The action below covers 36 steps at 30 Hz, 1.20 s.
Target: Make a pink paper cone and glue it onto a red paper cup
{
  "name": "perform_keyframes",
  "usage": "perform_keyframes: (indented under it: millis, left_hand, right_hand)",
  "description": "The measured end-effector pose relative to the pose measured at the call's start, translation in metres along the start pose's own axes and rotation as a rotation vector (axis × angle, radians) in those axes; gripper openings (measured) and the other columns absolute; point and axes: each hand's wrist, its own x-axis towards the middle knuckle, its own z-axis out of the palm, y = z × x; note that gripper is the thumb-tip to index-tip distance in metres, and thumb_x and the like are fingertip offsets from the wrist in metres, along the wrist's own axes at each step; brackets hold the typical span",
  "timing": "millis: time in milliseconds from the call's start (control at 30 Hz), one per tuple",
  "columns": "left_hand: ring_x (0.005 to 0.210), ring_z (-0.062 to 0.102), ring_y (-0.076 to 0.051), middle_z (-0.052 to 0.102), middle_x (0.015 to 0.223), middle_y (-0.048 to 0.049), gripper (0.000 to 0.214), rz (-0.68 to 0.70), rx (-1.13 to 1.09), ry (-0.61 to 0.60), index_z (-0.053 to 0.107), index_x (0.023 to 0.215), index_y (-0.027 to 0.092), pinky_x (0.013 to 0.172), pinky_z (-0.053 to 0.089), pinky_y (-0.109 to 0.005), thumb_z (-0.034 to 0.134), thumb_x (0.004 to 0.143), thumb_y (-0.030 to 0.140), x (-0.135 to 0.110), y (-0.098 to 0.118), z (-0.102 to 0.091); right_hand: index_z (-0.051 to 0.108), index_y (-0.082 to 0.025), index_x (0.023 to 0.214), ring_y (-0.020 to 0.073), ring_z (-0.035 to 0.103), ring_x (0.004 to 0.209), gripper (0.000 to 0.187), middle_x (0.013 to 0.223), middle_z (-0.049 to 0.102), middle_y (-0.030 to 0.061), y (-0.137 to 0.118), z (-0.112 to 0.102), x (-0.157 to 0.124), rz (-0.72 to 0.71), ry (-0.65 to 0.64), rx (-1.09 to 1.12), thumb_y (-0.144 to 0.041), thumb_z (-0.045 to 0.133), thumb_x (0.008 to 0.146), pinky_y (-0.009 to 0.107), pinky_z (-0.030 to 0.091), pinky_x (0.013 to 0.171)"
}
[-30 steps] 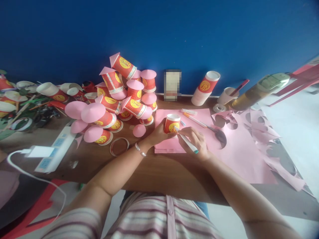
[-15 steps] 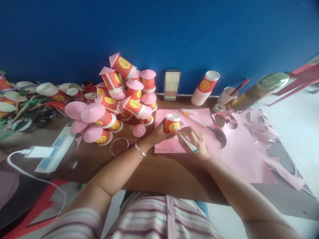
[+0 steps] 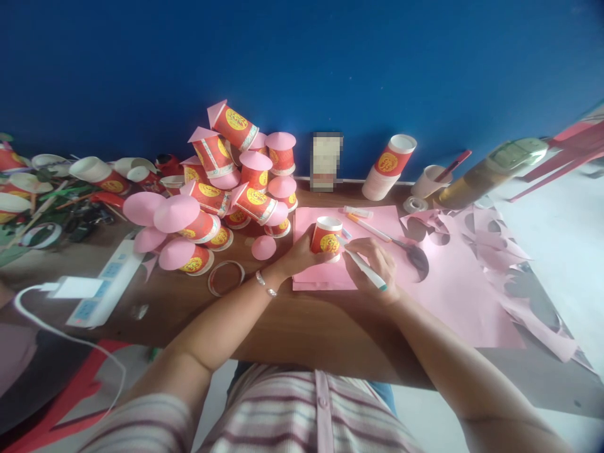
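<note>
My left hand [image 3: 302,257] is closed around a red paper cup [image 3: 325,238] with a yellow emblem and a white rim, mouth up. In my right hand [image 3: 381,259] is a white marker pen [image 3: 369,272] with a green end, its tip close to the cup's right side. Whether the tip touches the cup I cannot tell. Under both hands lies a stack of pink paper [image 3: 311,278]. A loose pen cap [image 3: 346,233] rests just behind the cup, partly hidden.
Red cups with pink paper cones [image 3: 257,198] are piled at the left. Behind stand a cup stack [image 3: 391,165], a white cup [image 3: 428,182] and a bottle [image 3: 491,173]. Scissors [image 3: 415,258], a tape roll [image 3: 415,205], pink scraps [image 3: 500,233] and a power strip [image 3: 106,283] lie around.
My right hand with the marker has shifted slightly right, away from the cup's emblem. The cup in my left hand has barely moved.
</note>
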Motion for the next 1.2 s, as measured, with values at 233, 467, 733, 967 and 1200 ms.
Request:
perform_keyframes:
  millis: [233, 467, 733, 967, 1200]
  left_hand:
    - [0.104, 0.066, -0.022, 0.068, 0.113, -0.0073, 0.056, -0.067, -0.039, 0.076, 0.059, 0.123, 0.020, 0.090, 0.056, -0.036, 0.087, 0.077, 0.034, 0.000, -0.003, -0.003]
    - [0.106, 0.065, -0.023, 0.067, 0.114, -0.0080, 0.051, -0.042, -0.167, 0.077, 0.059, 0.121, 0.019, 0.097, 0.055, -0.043, 0.085, 0.078, 0.030, -0.001, -0.007, -0.005]
    - [0.110, 0.065, -0.026, 0.068, 0.115, -0.0098, 0.056, -0.023, -0.115, 0.028, 0.060, 0.125, 0.018, 0.093, 0.053, -0.038, 0.083, 0.076, 0.032, -0.004, 0.006, -0.003]
    - [0.108, 0.067, -0.026, 0.070, 0.111, -0.0097, 0.053, -0.044, -0.164, 0.022, 0.061, 0.124, 0.018, 0.091, 0.054, -0.038, 0.081, 0.078, 0.036, -0.005, 0.000, -0.007]
    - [0.108, 0.067, -0.026, 0.070, 0.112, -0.0098, 0.063, -0.048, -0.188, 0.054, 0.060, 0.126, 0.017, 0.092, 0.053, -0.038, 0.087, 0.072, 0.037, -0.003, 0.001, -0.005]
  right_hand:
    - [0.063, -0.026, 0.123, 0.0185, 0.071, 0.081, 0.027, 0.096, 0.070, 0.0063, 0.011, 0.002, -0.003, 0.010, -0.038, -0.022, -0.014, 0.058, 0.099, 0.031, 0.060, 0.067]
    - [0.063, -0.025, 0.128, 0.0192, 0.071, 0.082, 0.032, 0.099, 0.072, 0.0078, 0.034, 0.008, -0.013, 0.046, -0.100, -0.039, -0.013, 0.053, 0.101, 0.032, 0.060, 0.072]
    - [0.062, -0.023, 0.121, 0.0184, 0.073, 0.081, 0.022, 0.098, 0.075, 0.0076, 0.038, 0.018, -0.012, 0.084, -0.144, -0.158, -0.019, 0.052, 0.101, 0.029, 0.060, 0.070]
    - [0.056, -0.020, 0.127, 0.0213, 0.076, 0.089, 0.027, 0.108, 0.077, 0.0112, 0.051, 0.025, -0.020, 0.167, -0.143, -0.141, -0.022, 0.052, 0.100, 0.032, 0.061, 0.074]
    - [0.057, -0.020, 0.116, 0.0237, 0.075, 0.081, 0.019, 0.099, 0.076, 0.0111, 0.056, 0.027, -0.027, 0.339, -0.183, -0.054, -0.029, 0.049, 0.101, 0.035, 0.060, 0.067]
